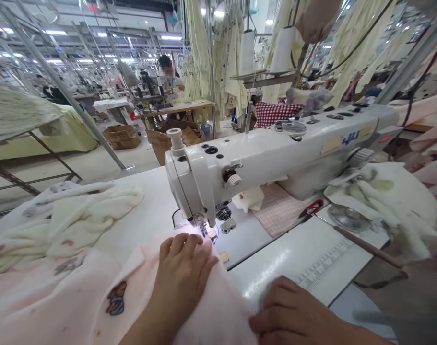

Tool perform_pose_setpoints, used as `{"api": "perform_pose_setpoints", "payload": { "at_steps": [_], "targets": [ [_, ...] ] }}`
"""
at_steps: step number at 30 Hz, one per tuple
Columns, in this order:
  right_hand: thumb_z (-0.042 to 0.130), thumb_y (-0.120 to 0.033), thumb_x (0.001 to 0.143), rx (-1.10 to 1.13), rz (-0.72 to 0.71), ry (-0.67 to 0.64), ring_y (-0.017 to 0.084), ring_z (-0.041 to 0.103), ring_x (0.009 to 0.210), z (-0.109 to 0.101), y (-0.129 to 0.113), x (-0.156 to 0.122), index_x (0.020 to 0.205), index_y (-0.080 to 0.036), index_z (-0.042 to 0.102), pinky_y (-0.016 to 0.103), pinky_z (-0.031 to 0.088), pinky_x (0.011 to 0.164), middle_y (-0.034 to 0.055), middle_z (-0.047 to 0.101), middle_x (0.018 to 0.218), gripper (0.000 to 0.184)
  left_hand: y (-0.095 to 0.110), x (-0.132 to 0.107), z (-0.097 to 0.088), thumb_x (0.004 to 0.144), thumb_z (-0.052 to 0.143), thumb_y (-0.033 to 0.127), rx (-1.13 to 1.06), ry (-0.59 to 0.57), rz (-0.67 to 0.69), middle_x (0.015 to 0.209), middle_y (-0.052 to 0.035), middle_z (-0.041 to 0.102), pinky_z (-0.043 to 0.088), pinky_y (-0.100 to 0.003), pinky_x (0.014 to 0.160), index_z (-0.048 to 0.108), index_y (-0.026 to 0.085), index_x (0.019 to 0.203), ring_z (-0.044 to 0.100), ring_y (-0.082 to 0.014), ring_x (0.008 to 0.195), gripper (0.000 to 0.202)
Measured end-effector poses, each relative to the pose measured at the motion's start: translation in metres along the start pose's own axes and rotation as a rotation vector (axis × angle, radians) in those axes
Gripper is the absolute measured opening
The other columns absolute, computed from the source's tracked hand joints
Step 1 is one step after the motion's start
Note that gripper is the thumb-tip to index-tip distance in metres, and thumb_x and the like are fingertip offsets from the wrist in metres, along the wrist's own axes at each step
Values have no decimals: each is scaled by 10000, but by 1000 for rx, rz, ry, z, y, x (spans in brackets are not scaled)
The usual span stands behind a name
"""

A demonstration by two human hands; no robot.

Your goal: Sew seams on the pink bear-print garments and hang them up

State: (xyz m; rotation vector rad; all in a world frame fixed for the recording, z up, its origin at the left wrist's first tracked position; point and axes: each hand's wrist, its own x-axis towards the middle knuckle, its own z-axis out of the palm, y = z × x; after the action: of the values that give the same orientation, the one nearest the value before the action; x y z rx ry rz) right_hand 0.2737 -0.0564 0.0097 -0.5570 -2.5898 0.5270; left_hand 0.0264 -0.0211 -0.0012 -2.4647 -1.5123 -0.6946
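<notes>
A pale pink piece of fabric [218, 306] lies under the needle end of a white sewing machine [261, 158]. My left hand [184, 270] presses on it just in front of the presser foot [204, 229], its fingers bent and close together over the cloth. At the fabric's right edge is my right hand [293, 311], with curled fingers and the fingertips at the cloth; its grip is partly hidden. A small brown bear figure [116, 298] decorates the pink fabric left of my left wrist. The machine's lamp lights the needle area.
Cream printed fabric [92, 215] is heaped on the left. Red-handled snips [313, 209] and a checked cloth [279, 208] lie beneath the machine arm. A ruler scale [326, 263] marks the front of the table. Thread cones [282, 50] stand above; a person [170, 79] sits farther back.
</notes>
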Motion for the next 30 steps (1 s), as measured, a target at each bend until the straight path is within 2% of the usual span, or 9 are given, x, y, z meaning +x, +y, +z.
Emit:
{"api": "perform_pose_setpoints", "payload": {
  "at_steps": [3, 6, 9, 11, 14, 17, 21, 24, 30],
  "targets": [
    [414, -100, 853, -38, -8, 73, 153, 550, 810, 10, 9, 10, 916, -206, 536, 336, 380, 763, 18, 680, 971, 174, -12, 13, -4, 908, 425, 217, -52, -38, 159, 789, -35, 618, 382, -348, 714, 630, 174, 870, 502, -185, 771, 213],
    [461, -81, 764, -67, -25, 104, 148, 536, 763, 14, 17, 20, 889, -198, 535, 323, 364, 713, 7, 676, 914, 187, 2, 15, -15, 911, 401, 281, -49, -124, 116, 701, -39, 590, 407, -344, 640, 592, 184, 688, 511, -184, 685, 309],
    [451, -96, 767, -34, -32, 180, 148, 530, 728, 13, 17, 31, 854, -190, 539, 302, 371, 669, 22, 645, 794, 156, 42, -1, -21, 821, 477, 471, -63, -21, 24, 753, -72, 603, 453, -370, 582, 618, 184, 921, 549, -219, 672, 335],
    [419, -110, 795, 61, -39, 295, 144, 527, 704, 10, 15, 38, 840, -186, 527, 286, 388, 652, 31, 622, 746, 139, 68, -17, -20, 814, 475, 379, -7, 79, -21, 870, -123, 620, 500, -389, 613, 517, 121, 1176, 583, -243, 732, 447],
    [423, -133, 840, 140, -104, 357, 129, 536, 698, 6, 12, 40, 835, -188, 497, 272, 399, 659, 26, 631, 755, 92, 82, -39, -10, 810, 407, 102, 47, 165, -70, 939, -121, 633, 535, -365, 730, 531, 147, 1113, 609, -229, 850, 331],
    [422, -122, 848, -3, -201, 156, 137, 527, 699, 3, 14, 31, 825, -173, 510, 285, 383, 647, 38, 638, 776, 104, 73, -53, 2, 822, 418, 70, 89, 234, 160, 916, -69, 667, 531, -343, 811, 595, 190, 950, 627, -210, 913, 250],
    [435, -102, 843, -179, -203, -86, 158, 504, 758, 0, 20, 23, 841, -137, 568, 307, 371, 671, 56, 631, 864, 137, 57, -58, 8, 920, 383, 328, 150, 180, 388, 967, -87, 685, 529, -326, 833, 633, 164, 972, 636, -210, 950, 303],
    [405, -119, 894, -246, -232, -126, 158, 492, 782, -2, 30, 33, 861, -123, 595, 315, 364, 704, 61, 622, 877, 193, 45, -51, 5, 922, 310, 486, 147, 140, 397, 1003, -108, 689, 540, -343, 813, 651, 156, 960, 633, -232, 970, 476],
    [471, -164, 898, -407, -280, -79, 157, 478, 786, 3, 63, 74, 863, -158, 629, 318, 334, 694, 28, 639, 922, 163, 8, -19, -4, 932, 371, 362, 13, -17, 286, 1072, -96, 658, 534, -419, 835, 624, 146, 1011, 618, -241, 964, 342]
  ]
}}
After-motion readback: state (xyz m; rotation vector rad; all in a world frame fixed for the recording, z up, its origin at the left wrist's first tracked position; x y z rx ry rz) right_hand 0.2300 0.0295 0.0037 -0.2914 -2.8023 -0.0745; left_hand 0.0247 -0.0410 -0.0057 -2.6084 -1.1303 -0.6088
